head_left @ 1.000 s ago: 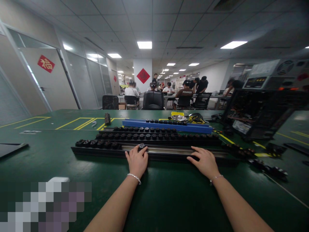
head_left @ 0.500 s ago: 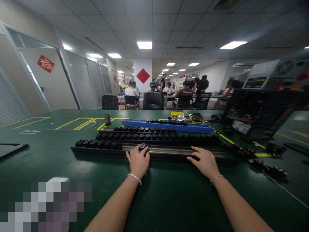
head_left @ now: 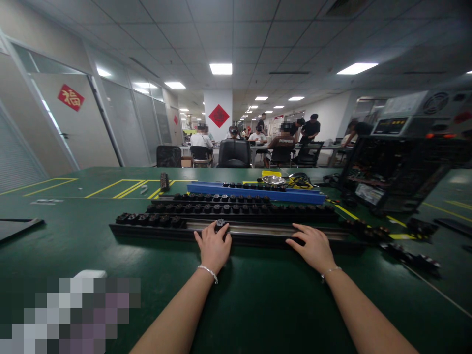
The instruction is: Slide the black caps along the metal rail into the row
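A long black rail (head_left: 258, 230) with a metal channel lies across the green table (head_left: 258, 305) in front of me. My left hand (head_left: 213, 247) rests on its near edge, its fingers closed on a small black block (head_left: 220, 223) that sits in the channel. A row of several similar black blocks (head_left: 149, 219) fills the rail's left end. My right hand (head_left: 313, 246) lies flat on the rail further right, fingers stretched out and holding nothing.
Behind the near rail lie two more black rails of blocks (head_left: 239, 206) and a blue rail (head_left: 254, 191). An open machine case (head_left: 398, 167) stands at the right, loose black parts (head_left: 409, 255) beside it. Several people sit at tables far back (head_left: 258, 140).
My left hand with the black block has slid a little to the right along the rail. My right hand has stayed in place.
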Demonstrator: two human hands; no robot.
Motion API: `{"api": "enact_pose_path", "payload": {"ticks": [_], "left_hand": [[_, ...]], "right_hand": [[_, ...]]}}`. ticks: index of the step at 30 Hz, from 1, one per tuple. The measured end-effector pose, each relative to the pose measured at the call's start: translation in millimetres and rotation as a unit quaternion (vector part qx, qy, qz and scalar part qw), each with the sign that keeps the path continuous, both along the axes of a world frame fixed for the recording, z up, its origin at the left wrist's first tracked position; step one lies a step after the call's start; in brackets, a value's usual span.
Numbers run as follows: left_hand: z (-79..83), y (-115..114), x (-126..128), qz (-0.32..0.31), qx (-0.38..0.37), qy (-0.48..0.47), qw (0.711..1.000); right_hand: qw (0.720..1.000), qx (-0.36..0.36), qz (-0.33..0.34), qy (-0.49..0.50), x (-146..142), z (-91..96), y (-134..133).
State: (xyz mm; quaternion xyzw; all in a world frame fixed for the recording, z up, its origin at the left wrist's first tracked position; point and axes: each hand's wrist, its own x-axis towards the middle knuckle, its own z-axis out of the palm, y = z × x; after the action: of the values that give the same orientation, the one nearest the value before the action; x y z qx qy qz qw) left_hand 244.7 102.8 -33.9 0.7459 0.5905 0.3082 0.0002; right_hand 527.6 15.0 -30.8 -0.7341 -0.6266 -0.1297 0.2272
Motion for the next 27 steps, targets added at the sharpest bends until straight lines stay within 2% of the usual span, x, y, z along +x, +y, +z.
{"api": "enact_pose_path", "payload": {"ticks": [27], "left_hand": [[1.1,-2.7,2.6,-0.007,-0.011,0.003,1.000]], "right_hand": [[1.000,0.008,0.007,-0.001,1.3,-0.5,0.9]]}}
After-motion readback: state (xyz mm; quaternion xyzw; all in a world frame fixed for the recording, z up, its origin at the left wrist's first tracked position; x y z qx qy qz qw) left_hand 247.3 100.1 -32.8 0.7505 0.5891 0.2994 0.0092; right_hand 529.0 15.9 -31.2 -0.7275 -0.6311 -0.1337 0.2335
